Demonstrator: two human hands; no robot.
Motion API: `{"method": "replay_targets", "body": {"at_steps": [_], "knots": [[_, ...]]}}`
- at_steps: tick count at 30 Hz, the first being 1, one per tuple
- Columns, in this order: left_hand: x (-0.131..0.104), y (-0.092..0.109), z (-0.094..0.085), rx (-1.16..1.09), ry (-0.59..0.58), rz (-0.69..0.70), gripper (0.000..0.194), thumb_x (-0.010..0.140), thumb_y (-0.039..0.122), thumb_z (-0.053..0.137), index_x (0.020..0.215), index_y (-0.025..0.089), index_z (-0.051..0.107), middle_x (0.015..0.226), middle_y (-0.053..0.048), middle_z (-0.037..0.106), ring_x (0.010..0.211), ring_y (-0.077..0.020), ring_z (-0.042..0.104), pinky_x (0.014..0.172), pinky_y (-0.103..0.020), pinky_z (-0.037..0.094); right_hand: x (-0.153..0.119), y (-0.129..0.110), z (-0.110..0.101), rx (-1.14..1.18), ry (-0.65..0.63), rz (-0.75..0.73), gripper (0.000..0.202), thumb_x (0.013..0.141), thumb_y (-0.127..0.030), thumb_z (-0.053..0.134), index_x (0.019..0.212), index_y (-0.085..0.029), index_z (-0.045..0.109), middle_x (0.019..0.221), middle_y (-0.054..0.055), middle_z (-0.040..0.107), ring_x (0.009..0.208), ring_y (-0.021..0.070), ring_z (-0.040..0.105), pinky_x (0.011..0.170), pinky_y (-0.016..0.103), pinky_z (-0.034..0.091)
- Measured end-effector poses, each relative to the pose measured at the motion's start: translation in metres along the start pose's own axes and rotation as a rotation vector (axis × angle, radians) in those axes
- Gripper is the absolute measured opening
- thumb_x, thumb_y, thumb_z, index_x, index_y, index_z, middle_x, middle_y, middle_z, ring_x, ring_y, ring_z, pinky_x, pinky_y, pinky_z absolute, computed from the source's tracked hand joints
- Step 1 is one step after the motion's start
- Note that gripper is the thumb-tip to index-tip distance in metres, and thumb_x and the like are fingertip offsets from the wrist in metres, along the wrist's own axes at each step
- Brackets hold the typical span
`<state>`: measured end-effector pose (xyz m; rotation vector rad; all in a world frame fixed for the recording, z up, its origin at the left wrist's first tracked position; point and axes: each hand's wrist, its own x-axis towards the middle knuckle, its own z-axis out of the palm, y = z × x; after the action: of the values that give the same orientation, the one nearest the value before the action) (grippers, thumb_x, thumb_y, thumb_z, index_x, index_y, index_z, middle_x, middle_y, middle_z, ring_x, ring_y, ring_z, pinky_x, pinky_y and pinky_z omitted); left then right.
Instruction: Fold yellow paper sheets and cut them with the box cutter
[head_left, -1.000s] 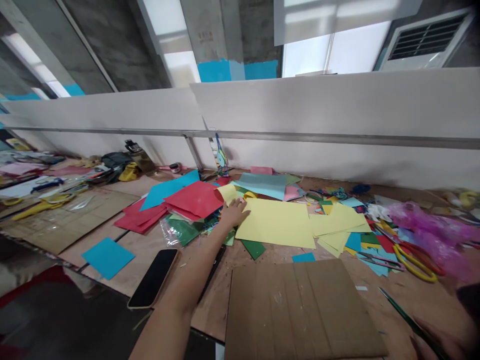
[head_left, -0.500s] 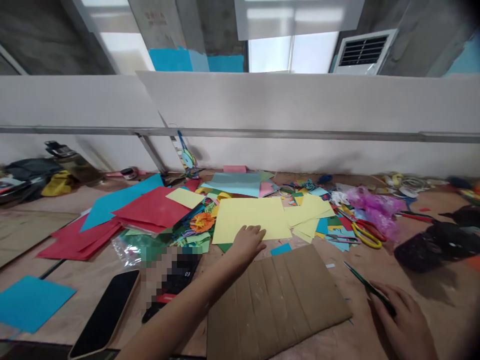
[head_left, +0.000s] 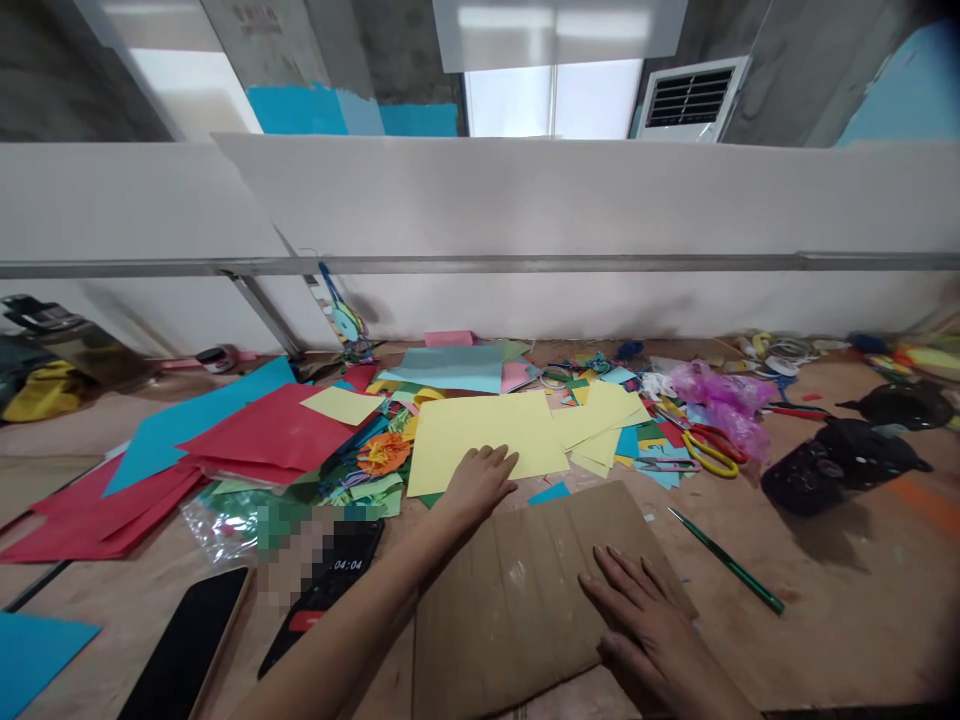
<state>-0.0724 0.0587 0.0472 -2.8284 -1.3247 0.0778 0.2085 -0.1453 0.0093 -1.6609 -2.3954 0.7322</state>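
My left hand (head_left: 480, 482) rests with its fingers a little apart on the lower part of a large yellow sheet (head_left: 487, 425), holding nothing. Palm down, my right hand (head_left: 641, 615) lies on the right part of a brown cardboard piece (head_left: 517, 610), its fingers spread. Right of the cardboard, a green pen-like tool (head_left: 727, 560) lies on the table. Smaller yellow sheets (head_left: 604, 412) overlap at the right side of the large one.
Red sheets (head_left: 270, 430), an orange paper flower (head_left: 384, 453) and green scraps are on the left. Two phones (head_left: 187, 640) lie near the front. Yellow-handled scissors (head_left: 712, 455), a pink plastic bag (head_left: 724, 400) and a dark container (head_left: 832, 465) stand right.
My right hand has let go of the green tool and moved left onto the cardboard. The view has shifted slightly right; my left hand stays on the yellow sheet.
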Motion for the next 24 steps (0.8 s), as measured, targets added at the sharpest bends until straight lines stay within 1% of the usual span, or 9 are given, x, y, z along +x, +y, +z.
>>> {"method": "replay_targets", "body": {"at_steps": [2, 4, 8, 12, 14, 17, 19, 21, 24], "knots": [[0.003, -0.004, -0.001, 0.007, -0.006, 0.023, 0.031, 0.104, 0.03, 0.059, 0.133, 0.019, 0.061, 0.135, -0.014, 0.066, 0.12, -0.0311, 0.062, 0.099, -0.043, 0.045, -0.005, 0.002, 0.0, -0.017, 0.012, 0.083, 0.06, 0.104, -0.06, 0.048, 0.161, -0.041, 0.039, 0.172, 0.006, 0.024, 0.159, 0.0358, 0.026, 0.124, 0.07, 0.025], [0.006, -0.005, -0.002, 0.014, -0.019, 0.032, 0.023, 0.102, 0.025, 0.06, 0.123, 0.016, 0.066, 0.125, -0.015, 0.07, 0.116, -0.0311, 0.064, 0.099, -0.043, 0.045, -0.009, 0.004, 0.003, -0.047, 0.038, 0.119, 0.06, 0.104, -0.059, 0.048, 0.161, -0.041, 0.038, 0.172, 0.005, 0.023, 0.159, 0.0353, 0.025, 0.124, 0.07, 0.024], [0.013, 0.001, -0.007, 0.014, -0.07, 0.013, 0.02, 0.097, 0.023, 0.066, 0.114, 0.011, 0.069, 0.113, -0.018, 0.072, 0.107, -0.033, 0.069, 0.093, -0.043, 0.049, -0.012, 0.004, 0.013, -0.083, 0.09, 0.123, 0.059, 0.105, -0.056, 0.048, 0.161, -0.041, 0.039, 0.172, 0.005, 0.025, 0.158, 0.0355, 0.028, 0.123, 0.071, 0.026], [0.019, 0.01, -0.01, 0.006, -0.133, -0.028, 0.015, 0.095, 0.016, 0.066, 0.108, 0.009, 0.072, 0.104, -0.018, 0.074, 0.099, -0.0298, 0.073, 0.088, -0.04, 0.053, -0.012, 0.005, 0.016, -0.1, 0.107, 0.114, 0.059, 0.104, -0.054, 0.049, 0.161, -0.042, 0.038, 0.172, 0.005, 0.026, 0.158, 0.0352, 0.03, 0.123, 0.07, 0.028], [0.022, 0.015, -0.009, 0.006, -0.162, -0.057, 0.013, 0.097, 0.018, 0.067, 0.107, 0.01, 0.072, 0.104, -0.014, 0.075, 0.099, -0.0264, 0.073, 0.09, -0.04, 0.055, -0.012, 0.005, 0.016, -0.105, 0.102, 0.115, 0.059, 0.104, -0.054, 0.049, 0.161, -0.043, 0.037, 0.172, 0.005, 0.026, 0.158, 0.0347, 0.03, 0.123, 0.069, 0.028], [0.024, 0.023, -0.005, 0.003, -0.183, -0.104, 0.022, 0.1, 0.03, 0.07, 0.111, 0.012, 0.07, 0.11, -0.009, 0.073, 0.101, -0.0223, 0.071, 0.095, -0.043, 0.057, -0.012, 0.005, 0.014, -0.108, 0.085, 0.113, 0.059, 0.105, -0.055, 0.047, 0.161, -0.043, 0.037, 0.172, 0.004, 0.025, 0.158, 0.0343, 0.028, 0.123, 0.069, 0.028], [0.025, 0.026, -0.003, -0.004, -0.178, -0.135, 0.025, 0.1, 0.033, 0.069, 0.114, 0.013, 0.07, 0.112, -0.008, 0.073, 0.101, -0.0217, 0.071, 0.095, -0.044, 0.057, -0.012, 0.004, 0.013, -0.103, 0.072, 0.111, 0.059, 0.105, -0.055, 0.046, 0.162, -0.043, 0.036, 0.172, 0.004, 0.024, 0.159, 0.0342, 0.027, 0.123, 0.069, 0.027], [0.023, 0.027, -0.003, -0.015, -0.158, -0.163, 0.021, 0.102, 0.029, 0.065, 0.115, 0.013, 0.069, 0.112, -0.008, 0.074, 0.101, -0.0222, 0.071, 0.095, -0.044, 0.057, -0.012, 0.003, 0.012, -0.093, 0.067, 0.115, 0.058, 0.105, -0.055, 0.047, 0.161, -0.043, 0.037, 0.173, 0.003, 0.023, 0.159, 0.0341, 0.026, 0.124, 0.069, 0.027], [0.018, 0.021, -0.008, -0.039, -0.114, -0.2, 0.019, 0.102, 0.015, 0.056, 0.113, 0.011, 0.071, 0.108, -0.013, 0.076, 0.101, -0.0257, 0.073, 0.092, -0.041, 0.054, -0.011, 0.003, 0.01, -0.073, 0.07, 0.117, 0.059, 0.104, -0.057, 0.048, 0.161, -0.044, 0.038, 0.173, 0.003, 0.024, 0.159, 0.0341, 0.027, 0.125, 0.068, 0.026]]}}
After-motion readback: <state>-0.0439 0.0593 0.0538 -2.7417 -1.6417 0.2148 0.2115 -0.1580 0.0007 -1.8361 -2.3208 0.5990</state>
